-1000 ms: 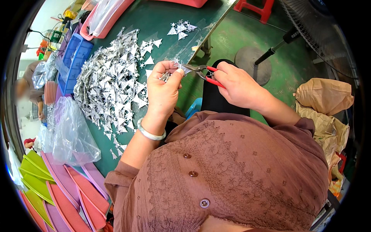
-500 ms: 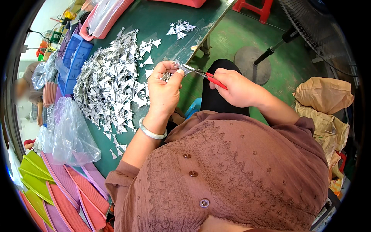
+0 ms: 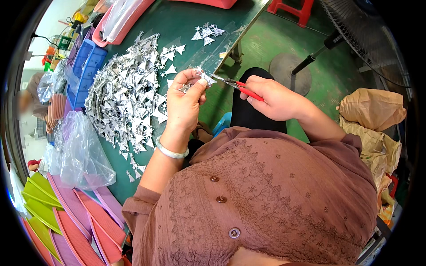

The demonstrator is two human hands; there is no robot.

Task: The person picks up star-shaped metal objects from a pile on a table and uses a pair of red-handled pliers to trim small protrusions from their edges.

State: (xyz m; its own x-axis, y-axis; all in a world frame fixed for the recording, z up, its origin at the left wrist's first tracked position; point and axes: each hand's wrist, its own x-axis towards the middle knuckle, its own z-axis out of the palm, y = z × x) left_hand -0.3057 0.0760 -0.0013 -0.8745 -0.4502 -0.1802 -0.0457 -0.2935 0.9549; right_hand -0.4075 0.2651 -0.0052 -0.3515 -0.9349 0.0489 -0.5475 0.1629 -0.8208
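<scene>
My left hand pinches a small silver triangular metal pendant between thumb and fingertips, at the table's right edge. More small metal pieces sit in its curled fingers, partly hidden. My right hand is closed around the red handles of a pair of pliers. The jaws of the pliers point left, close beside the pendant; whether they touch it I cannot tell. Left of my left hand spreads a large pile of silver triangular pendants. A smaller group of pendants lies farther off on the table.
The green table carries a pink tray, a blue basket and a clear plastic bag. Pink, purple and green trays are stacked lower left. A standing fan and brown paper bags are at right. Another person works at far left.
My left hand has shifted slightly left with the pendant, drawing it a little away from the pliers. My right hand barely moved. The other person's hand at far left has changed position.
</scene>
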